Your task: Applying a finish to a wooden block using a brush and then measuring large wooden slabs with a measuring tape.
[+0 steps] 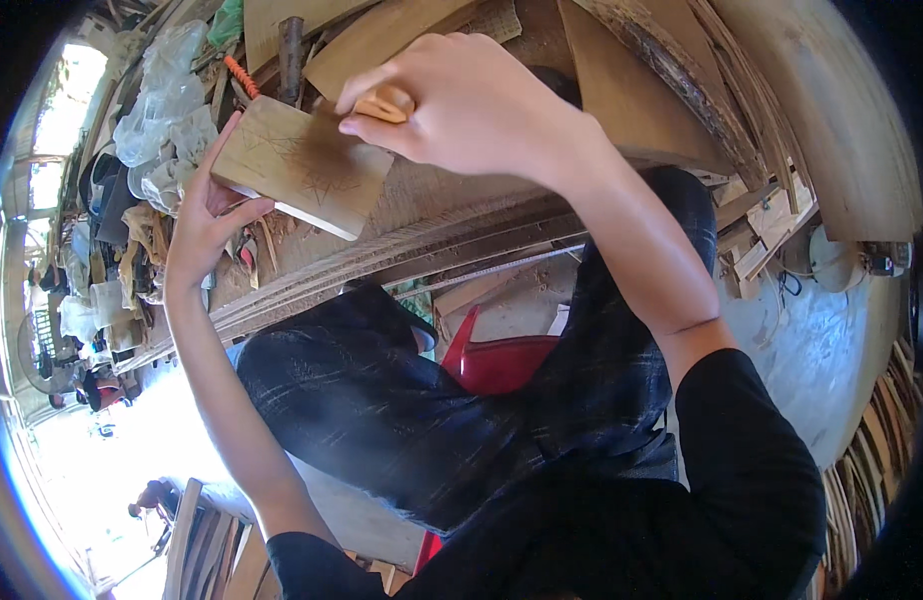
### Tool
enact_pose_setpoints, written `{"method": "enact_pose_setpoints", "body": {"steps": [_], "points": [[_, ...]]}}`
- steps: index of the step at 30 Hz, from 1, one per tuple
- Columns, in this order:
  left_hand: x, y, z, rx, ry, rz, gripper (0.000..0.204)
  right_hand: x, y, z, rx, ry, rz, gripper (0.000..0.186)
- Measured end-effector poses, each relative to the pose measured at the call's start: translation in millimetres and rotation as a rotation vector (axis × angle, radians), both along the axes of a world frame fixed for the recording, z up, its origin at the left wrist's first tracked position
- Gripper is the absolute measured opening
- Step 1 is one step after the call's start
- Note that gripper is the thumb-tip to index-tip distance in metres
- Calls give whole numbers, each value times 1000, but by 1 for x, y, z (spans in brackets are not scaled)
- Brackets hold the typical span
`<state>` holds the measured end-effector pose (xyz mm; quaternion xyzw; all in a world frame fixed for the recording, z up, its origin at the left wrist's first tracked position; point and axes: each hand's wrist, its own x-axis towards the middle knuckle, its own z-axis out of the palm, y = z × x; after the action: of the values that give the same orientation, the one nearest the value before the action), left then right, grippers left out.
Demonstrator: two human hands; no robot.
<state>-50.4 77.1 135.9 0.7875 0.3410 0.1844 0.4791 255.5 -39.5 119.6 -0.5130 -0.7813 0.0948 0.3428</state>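
Note:
A flat rectangular wooden block (352, 192) with dark scratched or drawn lines on its upper face rests tilted over the bench edge. At its left end, my left hand (197, 215) grips it, thumb along the near side and a finger along the far one. Above the block's right part, my right hand (472, 105) is closed round a tool with a light wooden handle (390, 103). The handle's butt shows between thumb and fingers; the tool's working end cannot be made out.
The wooden bench (452, 215) carries large boards (632, 90), a short dark rod (291, 55), an orange twisted piece (242, 76) and clear plastic bags (162, 95). A red stool (507, 362) shows between my legs. Wood strips (882, 430) stack at right; people are at far left.

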Motion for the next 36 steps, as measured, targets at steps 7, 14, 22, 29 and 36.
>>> {"method": "enact_pose_setpoints", "body": {"steps": [7, 14, 22, 29, 36], "points": [[1, 0, 3, -43, 6, 27, 99, 0, -9, 6, -102, 139, 187, 27], [-1, 4, 1, -6, 27, 2, 98, 3, -11, 3, -90, 274, 317, 26], [-7, 9, -2, 43, 37, 15, 94, 10, 0, 1, -309, 335, 314, 27], [-12, 10, -3, 153, 94, 154, 67, 10, 5, -11, -64, 115, 25, 31], [-13, 22, -12, 82, 175, 296, 61, 3, -9, 2, 19, 81, 52, 32]]}}
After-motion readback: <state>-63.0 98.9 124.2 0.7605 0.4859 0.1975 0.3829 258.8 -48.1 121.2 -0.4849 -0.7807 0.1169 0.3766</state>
